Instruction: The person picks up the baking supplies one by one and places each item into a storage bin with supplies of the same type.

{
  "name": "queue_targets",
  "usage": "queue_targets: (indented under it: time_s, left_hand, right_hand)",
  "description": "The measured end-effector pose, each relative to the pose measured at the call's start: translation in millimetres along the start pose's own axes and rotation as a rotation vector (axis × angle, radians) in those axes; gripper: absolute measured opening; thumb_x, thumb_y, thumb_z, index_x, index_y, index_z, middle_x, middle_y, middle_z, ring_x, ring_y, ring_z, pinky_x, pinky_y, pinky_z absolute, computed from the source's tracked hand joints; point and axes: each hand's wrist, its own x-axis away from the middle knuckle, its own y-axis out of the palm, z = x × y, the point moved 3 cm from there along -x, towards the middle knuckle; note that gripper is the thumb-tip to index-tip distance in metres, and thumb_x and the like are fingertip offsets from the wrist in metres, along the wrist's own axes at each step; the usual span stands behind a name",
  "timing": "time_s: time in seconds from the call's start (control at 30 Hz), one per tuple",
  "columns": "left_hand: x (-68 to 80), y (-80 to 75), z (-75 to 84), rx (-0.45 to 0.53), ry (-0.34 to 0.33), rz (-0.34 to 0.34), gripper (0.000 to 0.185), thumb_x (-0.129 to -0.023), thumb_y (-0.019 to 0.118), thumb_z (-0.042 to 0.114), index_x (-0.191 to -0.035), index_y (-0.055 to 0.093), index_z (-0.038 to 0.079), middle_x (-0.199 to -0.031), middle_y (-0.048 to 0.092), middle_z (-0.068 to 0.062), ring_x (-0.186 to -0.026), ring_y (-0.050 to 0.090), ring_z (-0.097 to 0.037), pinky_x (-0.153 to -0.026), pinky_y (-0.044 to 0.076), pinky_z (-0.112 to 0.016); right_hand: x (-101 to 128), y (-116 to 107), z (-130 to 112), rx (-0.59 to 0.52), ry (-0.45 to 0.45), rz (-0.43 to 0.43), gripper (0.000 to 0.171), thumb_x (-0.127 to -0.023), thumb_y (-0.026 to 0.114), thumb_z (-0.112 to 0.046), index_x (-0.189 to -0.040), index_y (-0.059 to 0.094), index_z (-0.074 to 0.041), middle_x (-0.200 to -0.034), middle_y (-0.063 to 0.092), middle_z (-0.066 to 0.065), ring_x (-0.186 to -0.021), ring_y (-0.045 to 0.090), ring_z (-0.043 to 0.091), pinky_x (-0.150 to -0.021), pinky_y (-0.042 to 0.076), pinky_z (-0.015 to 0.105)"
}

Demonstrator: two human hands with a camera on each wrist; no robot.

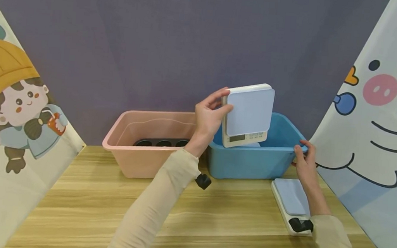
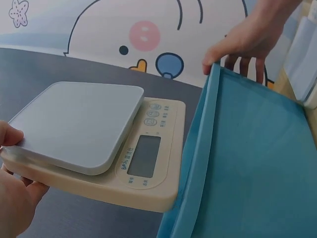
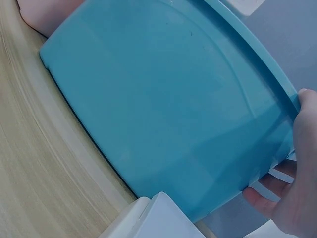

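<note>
My left hand grips the top edge of a cream kitchen scale with a pale blue platform, holding it tilted over the blue tub. In the left wrist view the scale shows its display and buttons beside the tub's rim. My right hand holds the blue tub's right rim, thumb on top and fingers curled under it. A second scale lies flat on the table by my right wrist.
A pink tub stands left of the blue one, with dark round objects inside. The wooden table stretches toward me. Cartoon-printed curtains hang at both sides, a purple backdrop behind.
</note>
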Motion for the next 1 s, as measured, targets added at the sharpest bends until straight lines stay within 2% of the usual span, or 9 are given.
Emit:
queue_targets:
  time_s: [0.27,0.53,0.63,0.73,0.9,1.0]
  left_hand:
    - [-0.9,0.9,-2.4,-0.012,-0.022,0.005,0.036,-0.079,0.075,-0.007,-0.114,0.073,0.002,-0.126,0.069,-0.003,-0.093,0.069,-0.011,-0.079,0.055,-0.023]
    - [-1.3,-0.6,-6.1,-0.002,0.002,0.018,0.036,-0.079,0.075,-0.008,-0.114,0.073,0.000,-0.128,0.068,-0.004,-0.094,0.069,-0.014,-0.080,0.055,-0.023]
    - [-1.4,-1.3,-7.0,-0.008,0.022,0.027,0.036,-0.080,0.075,-0.009,-0.114,0.072,-0.001,-0.128,0.068,-0.006,-0.096,0.068,-0.016,-0.080,0.055,-0.023]
    - [-1.1,-1.0,-7.9,-0.017,0.030,0.027,0.035,-0.080,0.075,-0.007,-0.114,0.073,0.000,-0.128,0.068,-0.006,-0.099,0.069,-0.018,-0.083,0.055,-0.024]
    - [1.8,-0.8,-12.4,-0.051,0.030,0.016,0.035,-0.080,0.076,-0.005,-0.114,0.073,0.002,-0.129,0.067,-0.007,-0.100,0.069,-0.016,-0.085,0.055,-0.022]
    - [5.2,-2.3,-18.8,-0.063,0.017,0.001,0.035,-0.080,0.075,-0.006,-0.114,0.073,0.001,-0.131,0.066,-0.009,-0.101,0.068,-0.017,-0.082,0.054,-0.020]
  right_hand:
    - [15.8,0.9,-34.6,-0.042,0.000,-0.009,0.058,-0.107,0.034,-0.038,-0.153,0.016,-0.007,-0.151,0.023,0.026,-0.122,0.039,0.038,-0.076,0.040,0.015]
    - [-0.3,0.1,-2.6,-0.020,0.004,-0.002,0.057,-0.107,0.033,-0.040,-0.154,0.016,-0.013,-0.154,0.024,0.022,-0.125,0.040,0.035,-0.081,0.044,0.025]
    - [-1.7,0.0,1.5,-0.020,0.003,-0.001,0.057,-0.107,0.033,-0.041,-0.155,0.016,-0.014,-0.154,0.024,0.022,-0.126,0.040,0.034,-0.082,0.045,0.026]
    - [2.3,-0.3,-4.9,-0.030,0.008,-0.003,0.057,-0.107,0.033,-0.040,-0.154,0.016,-0.013,-0.154,0.024,0.023,-0.126,0.040,0.036,-0.082,0.044,0.026]
    - [14.2,-0.6,-27.2,-0.045,0.008,-0.013,0.058,-0.107,0.034,-0.039,-0.153,0.015,-0.007,-0.154,0.022,0.026,-0.127,0.037,0.042,-0.078,0.040,0.018]
    - [15.4,-0.9,-30.8,-0.047,0.004,-0.016,0.060,-0.107,0.034,-0.039,-0.153,0.015,-0.006,-0.155,0.021,0.027,-0.128,0.036,0.043,-0.076,0.038,0.014]
